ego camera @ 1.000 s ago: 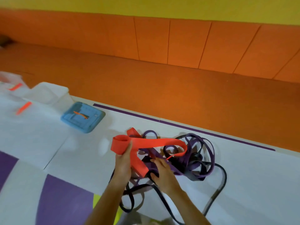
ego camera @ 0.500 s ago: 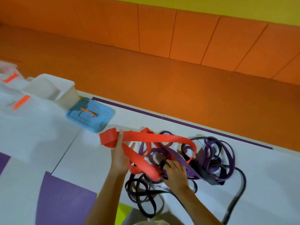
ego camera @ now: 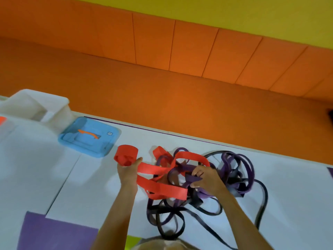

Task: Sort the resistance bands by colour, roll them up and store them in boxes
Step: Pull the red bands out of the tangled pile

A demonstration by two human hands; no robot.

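Nearest, along the bottom of the frame, I saw a purple patch [ego camera: 54,235] at lower left. Beside it, loops of the black bands [ego camera: 197,200] sprawled over the white mat [ego camera: 297,195] between the two forearms. A little farther up, left of centre, the left hand [ego camera: 128,173] gripped the red band [ego camera: 162,191] just under its rolled end [ego camera: 126,155], which stood out above the fist. The loose length ran right from that hand, over and through the tangle. Just right of centre, the right hand [ego camera: 207,179] had its fingers curled into the pile, pinching a strap of the purple bands [ego camera: 188,168]. Purple and black straps lay knotted together there, touching the red one. Beyond the roll, toward the upper left, a blue lid [ego camera: 100,141] with an orange handle [ego camera: 88,133] lay flat. A white box [ego camera: 36,105] sat just beside it at the left edge. Farther still came the orange floor [ego camera: 162,98], then orange wall pads [ego camera: 192,47], then a yellow wall [ego camera: 234,13] across the top.
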